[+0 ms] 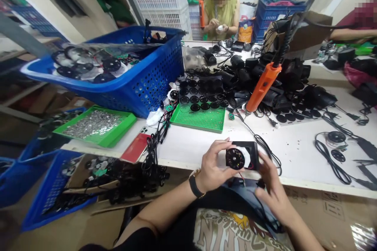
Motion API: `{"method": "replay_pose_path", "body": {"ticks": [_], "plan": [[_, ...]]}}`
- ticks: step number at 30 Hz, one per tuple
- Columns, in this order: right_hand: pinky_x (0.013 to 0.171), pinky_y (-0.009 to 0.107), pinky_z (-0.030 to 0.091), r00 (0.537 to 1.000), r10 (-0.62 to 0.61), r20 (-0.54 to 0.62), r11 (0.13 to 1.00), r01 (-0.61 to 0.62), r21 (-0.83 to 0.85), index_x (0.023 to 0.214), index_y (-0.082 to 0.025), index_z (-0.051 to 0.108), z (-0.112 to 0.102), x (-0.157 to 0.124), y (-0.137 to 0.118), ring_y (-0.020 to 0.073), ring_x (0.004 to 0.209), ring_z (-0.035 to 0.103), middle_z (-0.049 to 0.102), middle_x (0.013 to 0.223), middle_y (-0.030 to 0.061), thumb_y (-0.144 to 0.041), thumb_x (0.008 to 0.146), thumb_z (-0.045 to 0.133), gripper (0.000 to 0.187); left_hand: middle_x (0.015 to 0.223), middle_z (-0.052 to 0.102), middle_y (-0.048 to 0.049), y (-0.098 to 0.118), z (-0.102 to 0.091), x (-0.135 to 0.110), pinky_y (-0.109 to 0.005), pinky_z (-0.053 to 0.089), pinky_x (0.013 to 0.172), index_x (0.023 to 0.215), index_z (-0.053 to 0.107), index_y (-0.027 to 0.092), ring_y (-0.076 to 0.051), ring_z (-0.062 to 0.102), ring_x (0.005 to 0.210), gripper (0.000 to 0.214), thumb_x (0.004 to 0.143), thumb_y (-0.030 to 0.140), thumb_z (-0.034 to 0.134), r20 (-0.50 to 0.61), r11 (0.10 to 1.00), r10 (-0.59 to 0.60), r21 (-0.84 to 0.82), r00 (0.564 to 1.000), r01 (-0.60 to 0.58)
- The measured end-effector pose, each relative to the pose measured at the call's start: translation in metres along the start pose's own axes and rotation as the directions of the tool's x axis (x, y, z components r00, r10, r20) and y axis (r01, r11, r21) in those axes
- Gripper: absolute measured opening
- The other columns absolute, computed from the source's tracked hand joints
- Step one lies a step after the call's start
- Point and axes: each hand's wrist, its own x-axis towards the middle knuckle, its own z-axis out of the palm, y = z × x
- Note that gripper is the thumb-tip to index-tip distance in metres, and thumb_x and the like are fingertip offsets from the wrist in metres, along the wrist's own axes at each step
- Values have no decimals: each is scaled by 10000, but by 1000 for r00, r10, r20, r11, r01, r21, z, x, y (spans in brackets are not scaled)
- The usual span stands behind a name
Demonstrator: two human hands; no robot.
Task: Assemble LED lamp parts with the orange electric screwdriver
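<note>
Round black disc [235, 159] with white backing: between the two hands, in front of a black square housing [252, 150]. Left hand [214, 166] pinches it, thumb below, fingers above. Right hand [272, 188]: fingertips at the housing's right edge, thumb apart; can't tell if it's gripping. Black cable [269, 153] lies just beyond the right hand; loose disc [338, 156] well off to its right. Red phone [134, 149] left of the left hand. Further out from the left hand: green perforated tray [203, 125], with rows of black discs at its far side. Orange screwdriver [263, 88] hangs tilted beyond the right hand. Blue basket [160, 72] far left of the left hand, loaded with discs. Co-worker [222, 13] farthest, straight out, small white part in hand.
</note>
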Motion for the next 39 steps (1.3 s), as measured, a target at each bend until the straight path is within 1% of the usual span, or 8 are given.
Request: {"method": "replay_pose_path", "body": {"ticks": [6, 11, 14, 20, 24, 29, 35, 39], "plan": [[965, 486, 624, 961, 268, 74, 944, -277, 181, 1516, -418, 391, 13, -33, 14, 219, 959, 760, 583, 1498, 125, -427, 926, 673, 654, 1139, 647, -74, -4, -4, 13, -352, 599, 970, 1252, 512, 252, -198, 696, 1088, 658, 778, 571, 840, -163, 958, -258, -173, 952, 230], [998, 502, 598, 978, 91, -189, 996, -92, 4, 1494, -341, 406, 15, 33, -6, 272, 1206, 673, 459, 1587, 153, -474, 835, 770, 765, 1175, 642, -94, -35, -5, 19, -365, 570, 999, 1229, 511, 223, -211, 665, 1151, 630, 804, 601, 785, -60, 926, -372, -94, 926, 366], [1104, 553, 522, 997, -33, -64, 980, 20, -198, 1557, -271, 358, 12, 74, -10, 337, 1395, 550, 475, 1577, 191, -484, 695, 885, 1032, 1200, 651, -100, -42, -5, 12, -375, 546, 1048, 1263, 512, 213, -210, 659, 1173, 662, 778, 528, 835, 69, 923, -372, -78, 926, 377], [1152, 541, 481, 996, -10, 94, 939, 42, -342, 1397, -219, 569, 8, 96, 29, 320, 1293, 641, 656, 1400, 147, -355, 681, 890, 796, 1176, 654, -72, -44, -23, 20, -378, 526, 1073, 1198, 555, 224, -199, 658, 1152, 579, 759, 417, 878, -62, 881, -436, -236, 898, 411], [1174, 640, 423, 995, -99, -34, 876, 71, -477, 1462, -207, 511, 2, 85, 46, 379, 1375, 558, 587, 1475, 186, -409, 724, 861, 842, 1167, 663, -50, -26, -34, 29, -453, 559, 1046, 1218, 629, 239, -202, 677, 1077, 536, 760, 313, 896, 117, 608, -606, -571, 787, 552], [1149, 583, 471, 942, -292, -164, 855, 180, -487, 1476, -276, 490, 13, 62, 11, 321, 1377, 540, 585, 1448, 143, -383, 894, 720, 635, 1108, 713, -54, -6, -26, 24, -470, 580, 1022, 1201, 682, 195, -201, 728, 967, 448, 803, 284, 870, 263, 301, -712, -724, 651, 621], [992, 443, 595, 985, -144, -96, 974, 124, -187, 1413, -285, 525, 39, 37, -15, 226, 1118, 682, 626, 1336, 110, -356, 952, 657, 485, 1101, 754, -85, 0, -18, 19, -358, 604, 960, 1146, 699, 148, -229, 749, 1018, 310, 863, 220, 803, 344, 135, -741, -765, 576, 630], [1039, 463, 578, 978, 89, 188, 995, -77, -70, 1513, -279, 407, 45, 16, -7, 231, 1147, 689, 620, 1397, 123, -446, 952, 647, 633, 1142, 747, -92, 12, -23, 18, -300, 619, 912, 1248, 664, 159, -234, 748, 1063, 339, 914, 167, 717, 351, 83, -761, -781, 546, 619]]}}
